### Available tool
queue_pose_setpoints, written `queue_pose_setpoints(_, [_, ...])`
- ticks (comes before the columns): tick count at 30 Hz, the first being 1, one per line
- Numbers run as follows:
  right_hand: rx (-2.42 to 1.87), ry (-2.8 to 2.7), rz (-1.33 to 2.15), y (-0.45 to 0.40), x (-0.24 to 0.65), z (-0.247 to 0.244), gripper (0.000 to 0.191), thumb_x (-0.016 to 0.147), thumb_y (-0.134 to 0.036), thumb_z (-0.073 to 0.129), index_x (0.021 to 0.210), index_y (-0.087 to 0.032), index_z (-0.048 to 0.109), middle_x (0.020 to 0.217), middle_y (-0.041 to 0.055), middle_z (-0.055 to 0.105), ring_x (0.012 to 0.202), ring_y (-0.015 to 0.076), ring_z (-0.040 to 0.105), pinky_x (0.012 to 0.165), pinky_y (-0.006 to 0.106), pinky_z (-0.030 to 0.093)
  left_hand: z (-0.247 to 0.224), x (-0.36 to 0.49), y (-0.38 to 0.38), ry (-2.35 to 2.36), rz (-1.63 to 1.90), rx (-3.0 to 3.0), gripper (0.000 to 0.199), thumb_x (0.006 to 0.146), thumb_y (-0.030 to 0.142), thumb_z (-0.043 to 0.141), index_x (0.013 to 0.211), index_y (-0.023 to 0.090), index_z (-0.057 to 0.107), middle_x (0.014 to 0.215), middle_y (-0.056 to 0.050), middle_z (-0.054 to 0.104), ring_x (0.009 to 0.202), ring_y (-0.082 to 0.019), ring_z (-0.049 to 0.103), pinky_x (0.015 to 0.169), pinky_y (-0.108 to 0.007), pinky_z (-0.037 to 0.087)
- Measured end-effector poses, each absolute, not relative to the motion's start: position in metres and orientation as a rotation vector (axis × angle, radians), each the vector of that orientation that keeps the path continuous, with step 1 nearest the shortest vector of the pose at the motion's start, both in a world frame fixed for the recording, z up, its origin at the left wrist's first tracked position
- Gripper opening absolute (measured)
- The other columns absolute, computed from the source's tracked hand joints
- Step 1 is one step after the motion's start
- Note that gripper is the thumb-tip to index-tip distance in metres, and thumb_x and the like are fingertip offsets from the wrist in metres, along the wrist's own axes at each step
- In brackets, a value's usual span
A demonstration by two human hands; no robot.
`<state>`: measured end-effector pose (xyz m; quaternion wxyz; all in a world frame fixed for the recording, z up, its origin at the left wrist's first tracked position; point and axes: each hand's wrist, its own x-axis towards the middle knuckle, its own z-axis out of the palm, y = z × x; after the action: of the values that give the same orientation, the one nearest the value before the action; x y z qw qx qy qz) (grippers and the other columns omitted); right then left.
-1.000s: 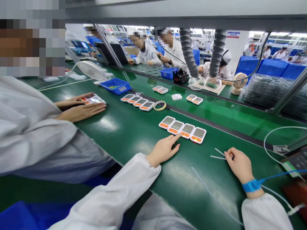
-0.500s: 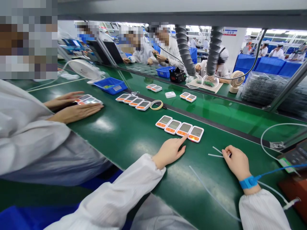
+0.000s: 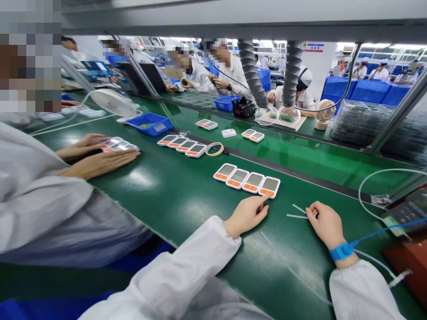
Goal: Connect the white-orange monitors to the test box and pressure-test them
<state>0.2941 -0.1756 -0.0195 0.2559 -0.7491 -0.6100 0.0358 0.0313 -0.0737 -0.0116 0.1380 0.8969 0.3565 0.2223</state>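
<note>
Several small white digital display units with grey screens and orange button strips stand in a slanted row on the green bench. My left hand (image 3: 248,215) has its index finger stretched onto the orange strip of the rightmost display unit (image 3: 270,186); its thumb is apart and it holds nothing. Beside that finger is the neighbouring display unit (image 3: 253,182). To the right, my right hand (image 3: 325,223) is closed on white tweezers (image 3: 298,216), whose two thin prongs point left, spread apart. A blue wrist strap (image 3: 342,251) circles my right wrist.
A co-worker's hands (image 3: 100,162) rest around more units at left. Further back are another row of units (image 3: 182,146), a tape roll (image 3: 214,149) and a blue tray (image 3: 150,123). A cable (image 3: 290,266) lies near my right arm; a brown-red box (image 3: 408,258) sits far right.
My left index finger has moved right, from beside the third unit onto the rightmost one. That unit's digits and lit strip no longer show. My right hand keeps the tweezers.
</note>
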Motion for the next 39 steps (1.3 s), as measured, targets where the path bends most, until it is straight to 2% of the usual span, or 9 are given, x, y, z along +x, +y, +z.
queue_pose_setpoints(2, [-2.004,-1.564,0.138,-0.175,0.293,-0.019,0.018,0.086,-0.036,0.052,0.075,-0.023,0.059,0.069,-0.0010,0.063,0.066,0.0172,0.059,0.058,0.027,0.036,-0.010,0.039,-0.073,0.978,0.813,2.646,0.041,0.092,0.027,0.045,0.129,0.020,0.060,0.103,-0.011,0.068,0.100,-0.024,0.062,0.091,-0.039,0.049])
queue_pose_setpoints(4, [-1.965,-1.444,0.180,-0.174,0.294,-0.020,0.015,0.082,-0.035,0.053,0.083,-0.023,0.062,0.073,-0.0004,0.066,0.066,0.0178,0.062,0.061,0.028,0.041,-0.008,0.053,-0.074,1.049,0.869,2.692,0.047,0.091,0.033,0.049,0.135,0.017,0.054,0.133,-0.017,0.056,0.129,-0.034,0.048,0.107,-0.053,0.039])
queue_pose_setpoints(7, [-1.930,-1.332,0.199,-0.172,0.297,-0.021,0.027,0.081,-0.034,0.051,0.102,-0.022,0.064,0.085,0.0030,0.071,0.076,0.0207,0.067,0.071,0.031,0.048,-0.004,0.081,-0.078,1.123,0.702,2.725,0.063,0.086,0.039,0.057,0.142,0.011,0.044,0.147,-0.024,0.042,0.140,-0.041,0.033,0.113,-0.060,0.029])
queue_pose_setpoints(15, [-1.806,-1.333,0.320,-0.170,0.298,-0.023,0.033,0.092,-0.042,0.045,0.102,-0.020,0.068,0.087,0.0063,0.074,0.072,0.0206,0.070,0.071,0.030,0.054,0.016,0.134,-0.064,1.091,0.539,2.428,0.060,0.074,0.024,0.067,0.132,0.012,0.053,0.126,-0.025,0.057,0.123,-0.044,0.049,0.103,-0.060,0.037])
queue_pose_setpoints(19, [-1.747,-1.412,0.379,-0.173,0.294,-0.015,0.032,0.091,-0.044,0.049,0.100,-0.021,0.070,0.074,0.0032,0.072,0.059,0.0179,0.065,0.060,0.027,0.052,0.015,0.147,-0.053,1.042,0.603,2.206,0.053,0.081,0.029,0.058,0.130,0.011,0.049,0.104,-0.017,0.065,0.099,-0.031,0.064,0.091,-0.046,0.050])
queue_pose_setpoints(22, [-1.746,-1.378,0.182,-0.178,0.295,-0.003,0.034,0.093,-0.044,0.049,0.100,-0.020,0.072,0.082,0.0072,0.072,0.075,0.0214,0.065,0.075,0.032,0.051,0.007,0.157,-0.064,0.797,0.749,1.542,0.048,0.090,0.036,0.044,0.133,0.016,0.040,0.101,-0.011,0.065,0.082,-0.021,0.067,0.082,-0.039,0.055])
queue_pose_setpoints(24, [-1.715,-1.318,-0.027,-0.180,0.300,0.005,0.035,0.094,-0.045,0.050,0.098,-0.019,0.073,0.092,0.0104,0.072,0.090,0.0248,0.063,0.085,0.036,0.049,0.002,0.163,-0.077,0.592,0.742,1.106,0.049,0.088,0.040,0.049,0.131,0.019,0.041,0.102,-0.009,0.065,0.076,-0.018,0.068,0.079,-0.037,0.055])
queue_pose_setpoints(31, [-1.707,-1.369,0.246,-0.181,0.313,0.003,0.038,0.095,-0.045,0.049,0.115,-0.017,0.065,0.108,0.0106,0.071,0.084,0.0216,0.067,0.074,0.033,0.053,-0.002,0.170,-0.089,0.548,0.955,0.823,0.049,0.080,0.047,0.065,0.116,0.018,0.049,0.096,-0.006,0.065,0.069,-0.016,0.065,0.066,-0.031,0.054])
queue_pose_setpoints(39, [-1.949,-1.811,0.276,-0.186,0.311,0.003,0.013,0.089,-0.024,0.056,0.094,-0.019,0.067,0.081,0.0038,0.064,0.072,0.0208,0.061,0.068,0.033,0.046,0.000,0.167,-0.076,0.593,1.242,0.818,0.049,0.081,0.048,0.059,0.118,0.019,0.045,0.101,-0.007,0.063,0.074,-0.017,0.065,0.071,-0.033,0.055])
